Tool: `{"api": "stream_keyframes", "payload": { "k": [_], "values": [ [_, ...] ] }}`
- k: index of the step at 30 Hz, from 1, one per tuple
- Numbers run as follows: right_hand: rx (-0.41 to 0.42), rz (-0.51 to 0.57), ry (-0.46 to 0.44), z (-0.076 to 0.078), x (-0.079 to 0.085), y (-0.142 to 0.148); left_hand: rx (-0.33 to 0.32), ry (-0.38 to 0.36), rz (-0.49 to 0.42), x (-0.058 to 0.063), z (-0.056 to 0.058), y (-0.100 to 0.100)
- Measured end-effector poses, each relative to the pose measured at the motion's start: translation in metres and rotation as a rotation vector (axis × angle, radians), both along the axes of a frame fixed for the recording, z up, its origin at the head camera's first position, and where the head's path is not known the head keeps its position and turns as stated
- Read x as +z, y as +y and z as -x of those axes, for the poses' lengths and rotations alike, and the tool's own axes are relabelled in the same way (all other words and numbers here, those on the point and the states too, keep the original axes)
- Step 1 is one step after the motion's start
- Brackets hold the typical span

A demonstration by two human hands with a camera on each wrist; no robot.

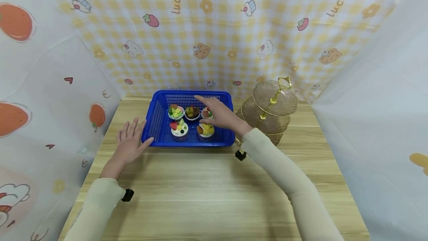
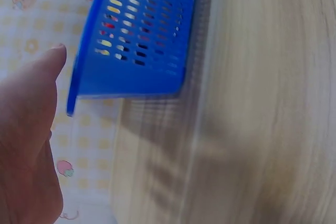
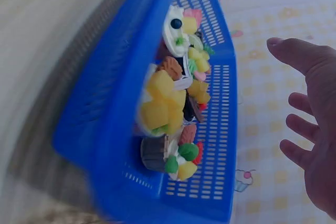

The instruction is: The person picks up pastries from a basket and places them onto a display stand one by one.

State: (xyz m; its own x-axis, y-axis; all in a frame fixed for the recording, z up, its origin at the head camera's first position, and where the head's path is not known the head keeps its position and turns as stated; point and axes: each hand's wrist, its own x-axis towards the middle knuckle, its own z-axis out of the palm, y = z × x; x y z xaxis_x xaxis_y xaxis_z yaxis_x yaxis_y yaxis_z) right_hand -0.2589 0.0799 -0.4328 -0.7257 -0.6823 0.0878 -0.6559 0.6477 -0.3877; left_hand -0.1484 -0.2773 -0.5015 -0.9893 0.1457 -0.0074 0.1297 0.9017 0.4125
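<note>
A blue plastic basket stands on the table with several small fruit-topped cupcakes in it. At its front are a white-cream cupcake and a yellow-topped cupcake. Behind these sit a green-and-yellow-topped cupcake, a dark cupcake and one partly covered by my right hand. That hand hovers above the basket's right side, fingers extended, holding nothing. My left hand is spread at the front left corner. Its thumb lies close to the rim; contact is unclear.
Right of the basket is a tiered stand with clear, gold-edged plates and a gold handle; my right forearm partly covers it. The wooden table meets a patterned cloth backdrop, and pale cloth walls rise on both sides.
</note>
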Motion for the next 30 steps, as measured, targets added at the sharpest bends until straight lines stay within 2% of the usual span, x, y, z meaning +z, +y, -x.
{"api": "stream_keyframes", "payload": {
  "k": [6, 10, 16, 24, 30],
  "values": [
    [-0.030, -0.100, -0.046, 0.026, 0.000, -0.037, 0.024, -0.074, 0.011, -0.009, 0.001, -0.007],
    [-0.033, -0.183, -0.053, 0.035, -0.002, -0.055, 0.030, -0.126, -0.017, -0.010, 0.001, -0.006],
    [-0.065, -0.242, -0.086, 0.042, -0.007, -0.068, 0.040, -0.197, -0.053, -0.006, 0.001, -0.001],
    [-0.112, -0.272, -0.129, 0.048, -0.016, -0.079, 0.028, -0.214, -0.045, -0.006, -0.005, -0.002],
    [-0.074, -0.327, -0.099, 0.054, -0.017, -0.088, 0.021, -0.200, -0.058, -0.004, -0.009, 0.001]
  ]
}}
